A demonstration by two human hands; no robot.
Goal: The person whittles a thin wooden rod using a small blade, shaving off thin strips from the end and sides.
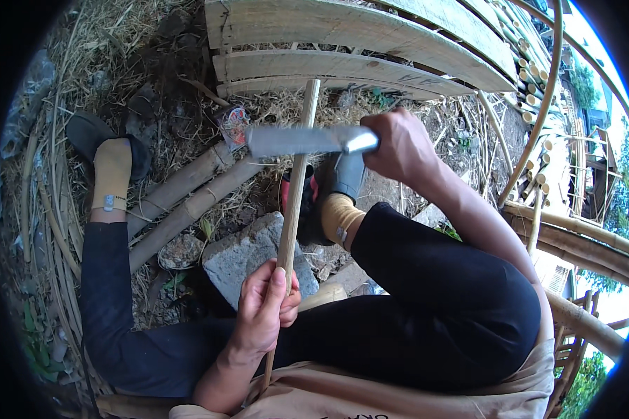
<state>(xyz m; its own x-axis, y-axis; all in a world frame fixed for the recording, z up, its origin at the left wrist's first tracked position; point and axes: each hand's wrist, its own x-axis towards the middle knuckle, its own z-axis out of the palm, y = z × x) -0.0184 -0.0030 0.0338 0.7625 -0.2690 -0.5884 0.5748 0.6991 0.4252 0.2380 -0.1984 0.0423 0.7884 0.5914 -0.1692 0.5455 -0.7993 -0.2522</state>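
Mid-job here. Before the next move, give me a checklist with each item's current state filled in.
1. Left hand secure on the wooden stick: ok, wrapped around its lower part.
2. Right hand secure on the wide-bladed knife: ok, closed at the blade's right end.
3. Left fingers out of the blade's line: ok, well below where it crosses the stick in view.
4. Blade touching the stick: cannot tell, one view shows only overlap.
5. Cutting edge direction: cannot tell, the blade is blurred.
6. Clearance to the right sock: cannot tell, depth is unclear.
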